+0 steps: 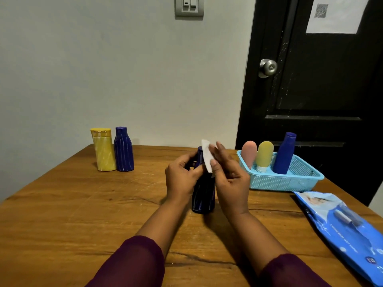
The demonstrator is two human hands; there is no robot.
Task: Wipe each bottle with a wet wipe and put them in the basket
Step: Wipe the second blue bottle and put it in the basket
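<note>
Facing a grey wall [103,69] and black door [321,90], the table [62,214] seems scratched.

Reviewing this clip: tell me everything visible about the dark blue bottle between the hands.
The dark blue bottle looks like glossy plastic with thin pale streaks down its body, narrowing to a shoulder and a matching blue cap. It stands roughly upright near the middle of the wooden table, its base seemingly resting on it. The left hand grips its upper part. The right hand pinches a white wet wipe against its neck, hiding much of the top.
</note>
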